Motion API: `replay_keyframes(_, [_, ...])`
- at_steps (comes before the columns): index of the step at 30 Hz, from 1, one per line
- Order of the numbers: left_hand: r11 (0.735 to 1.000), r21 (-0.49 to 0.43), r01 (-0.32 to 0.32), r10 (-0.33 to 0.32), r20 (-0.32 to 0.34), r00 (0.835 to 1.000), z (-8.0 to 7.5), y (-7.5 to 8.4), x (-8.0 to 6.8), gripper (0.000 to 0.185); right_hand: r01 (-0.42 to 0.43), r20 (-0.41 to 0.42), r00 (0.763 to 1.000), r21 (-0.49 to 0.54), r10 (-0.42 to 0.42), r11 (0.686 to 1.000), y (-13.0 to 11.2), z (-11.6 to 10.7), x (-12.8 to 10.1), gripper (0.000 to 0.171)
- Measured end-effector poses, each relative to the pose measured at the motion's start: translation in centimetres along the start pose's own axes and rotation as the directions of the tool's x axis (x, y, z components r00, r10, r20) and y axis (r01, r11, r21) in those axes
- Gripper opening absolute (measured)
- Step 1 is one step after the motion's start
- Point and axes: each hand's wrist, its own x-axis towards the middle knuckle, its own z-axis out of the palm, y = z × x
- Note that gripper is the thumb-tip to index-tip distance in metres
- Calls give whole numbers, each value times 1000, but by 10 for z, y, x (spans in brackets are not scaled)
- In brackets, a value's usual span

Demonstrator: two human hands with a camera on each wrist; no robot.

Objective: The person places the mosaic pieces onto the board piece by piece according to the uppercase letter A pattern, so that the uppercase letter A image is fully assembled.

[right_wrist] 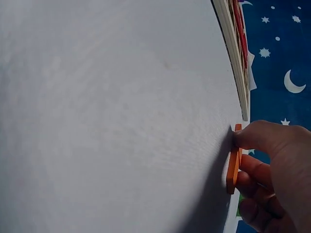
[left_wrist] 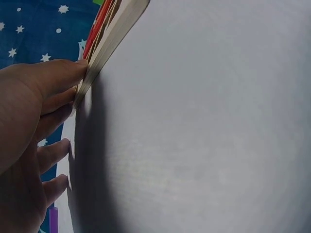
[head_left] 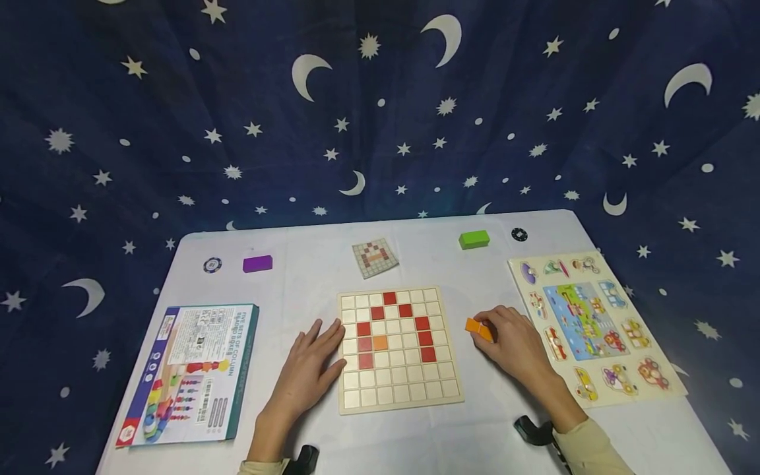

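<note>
A wooden grid board lies mid-table, with several red tiles set in an arch and one orange tile inside its left side. My left hand rests at the board's left edge, fingers spread, thumb and fingertips against the rim; the left wrist view shows the thumb on the board's side. To the right of the board, my right hand pinches two orange tiles between thumb and fingers. In the right wrist view these orange tiles appear edge-on, low over the white cloth.
Behind the board lies a small pattern card. A boxed toy set is at left, a picture puzzle board at right. Toward the back are a purple block, a green block and two round chips.
</note>
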Motion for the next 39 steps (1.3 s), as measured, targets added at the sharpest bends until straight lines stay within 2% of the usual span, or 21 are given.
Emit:
replay_keyframes(5, [1000,0,-9,9,-5,1000,0,0,-1,63,13,-34,999,28,-12,1000,-3,2,1,28])
replay_keyframes(9, [1000,3,-4,4,-7,1000,0,0,-1,64,86,-45,996,77,-83,993,-15,7,5,30])
replay_keyframes(13, [1000,-2,-3,3,-5,1000,-1,0,-2,64,163,-43,986,106,-159,981,-37,13,12,29])
replay_keyframes(20, [1000,-11,-4,4,-7,1000,0,0,-2,63,264,62,959,139,-275,954,-82,26,25,29])
replay_keyframes(25, [1000,-14,-8,8,-7,1000,1,0,-1,63,330,113,932,124,-344,936,-99,33,27,24])
replay_keyframes(34, [1000,-5,-4,4,-22,1000,-1,0,-1,63,343,114,929,98,-353,934,-106,38,28,26])
replay_keyframes(39, [1000,-13,-6,6,-13,1000,0,0,-1,63,299,113,944,101,-309,949,-103,36,25,35])
